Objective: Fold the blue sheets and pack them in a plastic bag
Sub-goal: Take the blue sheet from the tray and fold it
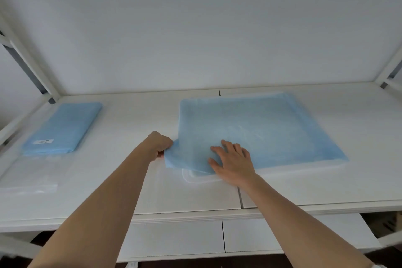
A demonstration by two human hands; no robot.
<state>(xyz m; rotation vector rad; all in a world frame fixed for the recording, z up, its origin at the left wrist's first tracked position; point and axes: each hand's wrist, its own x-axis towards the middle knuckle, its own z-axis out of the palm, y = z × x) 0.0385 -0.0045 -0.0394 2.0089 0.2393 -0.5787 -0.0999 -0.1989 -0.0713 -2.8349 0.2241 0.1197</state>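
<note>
Two hands work a blue sheet on a white surface

Two bare arms reach forward over a broad white surface (121,191) that is backed by a plain white wall and framed by white posts at both sides.

Largest on it is a wide, thin, light blue sheet (256,130), lying flat right of centre and reaching nearly to the back edge. Under its near edge lies a clear plastic bag (195,177), whose rounded corner shows just in front of the sheet. The sheet's near left corner is lifted off the surface and turned toward the left.

At the far left lies a folded light blue sheet in a neat rectangle (63,128), bearing a small white label near its front edge. Just in front of it rests a flat stack of clear plastic bags (28,178), well apart from the large sheet.

The right hand (233,162) lies flat on the large sheet near its front left corner, fingers straight and spread, pressing down. The left hand (159,143) is clenched, gripping the raised corner of the same sheet.
</note>
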